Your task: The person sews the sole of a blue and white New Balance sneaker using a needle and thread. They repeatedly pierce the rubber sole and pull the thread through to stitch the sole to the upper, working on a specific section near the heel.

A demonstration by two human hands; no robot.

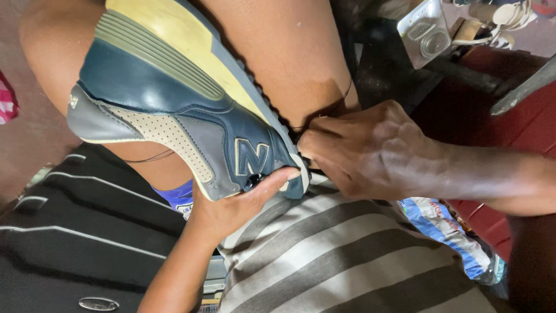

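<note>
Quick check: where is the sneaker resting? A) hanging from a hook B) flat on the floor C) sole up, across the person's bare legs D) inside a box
C: the navy sneaker lies with its yellowed sole turned up across the bare legs, the left hand gripping its side from below and the right hand closed at its toe end.

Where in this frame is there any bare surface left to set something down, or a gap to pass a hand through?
Bare floor shows only at far left, beside the knee and blue sneaker. A red surface lies open above the right hand. The lap is crowded: the left hand and right hand hold the sneaker against the thighs, no gap between.
</note>
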